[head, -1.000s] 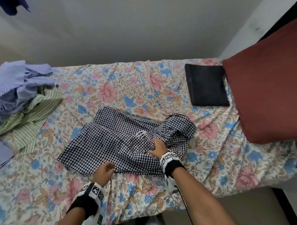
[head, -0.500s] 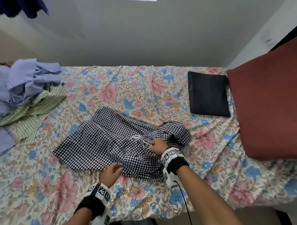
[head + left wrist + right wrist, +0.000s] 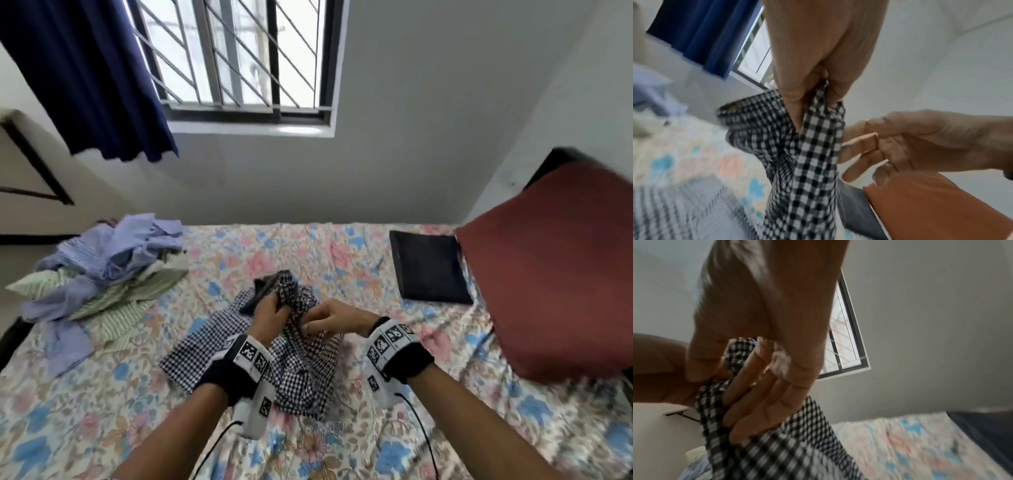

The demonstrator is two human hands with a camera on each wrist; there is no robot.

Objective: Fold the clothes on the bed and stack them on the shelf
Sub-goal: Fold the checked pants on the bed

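Left hand [image 3: 270,310] grips a bunched fold of the checked shorts [image 3: 301,363], fingers and thumb curled round the cloth, lifting that part clear of the bed [image 3: 102,428]. Left wrist view confirms: cloth pinched tight between thumb and fingers, rest of the fabric hanging down from the grip

Right hand [image 3: 334,320] is just beside the left, at the same raised bunch. Fingers [image 3: 756,395] only loosely bent, lying against the checked cloth. Touching it for sure; whether thumb and forefinger actually pinch it I cannot tell, contact point is hidden and the right wrist view is blurred

Shorts sit mid-bed, near edge side, lower part still spread on the floral sheet, upper part pulled up in a crumpled peak between the two hands

Other clothes: loose heap of blue striped shirts [image 3: 113,253] on top of a green striped shirt [image 3: 137,294], far left of the bed, well apart from the shorts. Folded dark garment [image 3: 431,267] lies flat at the far right, touching or just beside a red pillow [image 3: 555,274]

Window [image 3: 239,58] with bars above the bed, blue curtain [image 3: 85,75] drawn to its left. Dark shelf bracket [image 3: 34,164] on the left wall
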